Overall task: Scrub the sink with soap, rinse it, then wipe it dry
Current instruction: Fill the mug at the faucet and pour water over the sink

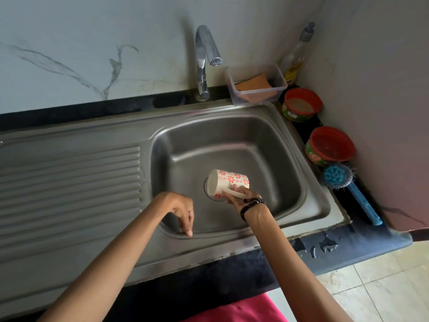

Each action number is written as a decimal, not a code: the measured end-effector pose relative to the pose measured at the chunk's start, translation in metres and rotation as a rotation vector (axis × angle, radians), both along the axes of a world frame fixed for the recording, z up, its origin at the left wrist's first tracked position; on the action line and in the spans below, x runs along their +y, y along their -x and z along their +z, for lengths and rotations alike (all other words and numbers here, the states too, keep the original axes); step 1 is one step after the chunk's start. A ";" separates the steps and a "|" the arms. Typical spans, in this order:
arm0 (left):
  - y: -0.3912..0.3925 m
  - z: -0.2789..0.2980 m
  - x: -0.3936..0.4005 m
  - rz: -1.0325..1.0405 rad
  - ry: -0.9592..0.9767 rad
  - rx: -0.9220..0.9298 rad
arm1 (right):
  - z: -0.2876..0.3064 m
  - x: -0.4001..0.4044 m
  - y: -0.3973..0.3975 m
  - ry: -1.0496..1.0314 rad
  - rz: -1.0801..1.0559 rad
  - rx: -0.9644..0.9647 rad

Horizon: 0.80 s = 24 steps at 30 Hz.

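A steel sink (232,135) with a ribbed drainboard on its left lies below me. My right hand (241,196) grips the handle of a white mug with red flowers (228,181), tipped on its side over the drain, which it mostly hides. My left hand (183,210) hangs over the basin's near-left rim with loosely curled fingers, its fingertips touching the rim, and holds nothing. The chrome tap (204,59) stands behind the basin and no water runs from it.
A clear plastic tub with an orange sponge (255,86) stands at the back right, with a soap bottle (298,54) behind it. Two red-rimmed soap tubs (301,104) (330,145) and a blue brush (348,184) line the right counter. Water drops lie on the dark counter.
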<state>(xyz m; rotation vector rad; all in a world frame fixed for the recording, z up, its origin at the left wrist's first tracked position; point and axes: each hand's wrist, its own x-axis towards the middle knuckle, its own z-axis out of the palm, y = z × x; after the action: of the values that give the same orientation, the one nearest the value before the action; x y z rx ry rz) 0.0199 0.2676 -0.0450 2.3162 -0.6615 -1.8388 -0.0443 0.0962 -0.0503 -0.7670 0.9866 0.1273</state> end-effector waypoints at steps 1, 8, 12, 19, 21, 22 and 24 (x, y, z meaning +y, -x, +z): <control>0.001 -0.001 0.001 0.003 0.009 0.017 | 0.003 -0.006 -0.001 -0.035 -0.032 -0.002; -0.052 0.010 0.014 0.133 0.055 -0.159 | 0.029 -0.014 -0.029 -0.083 -0.011 -0.033; -0.116 0.057 0.009 0.242 0.111 -0.425 | 0.031 -0.009 -0.049 -0.073 0.014 -0.115; -0.193 0.114 -0.039 0.741 0.434 -0.584 | 0.040 0.002 -0.091 0.157 0.053 -0.253; -0.206 0.111 -0.058 0.853 0.492 -0.522 | 0.036 0.003 -0.101 0.255 0.044 -0.309; -0.213 0.109 -0.067 0.883 0.493 -0.507 | 0.034 0.004 -0.106 0.314 0.049 -0.349; -0.222 0.105 -0.083 0.957 0.525 -0.520 | 0.034 0.005 -0.113 0.463 0.076 -0.400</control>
<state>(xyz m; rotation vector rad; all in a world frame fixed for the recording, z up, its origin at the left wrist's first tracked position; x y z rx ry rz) 0.2421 0.1849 0.0602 2.1239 0.0020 -0.5751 0.0692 0.1010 -0.0162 -1.2009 0.6068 -0.1924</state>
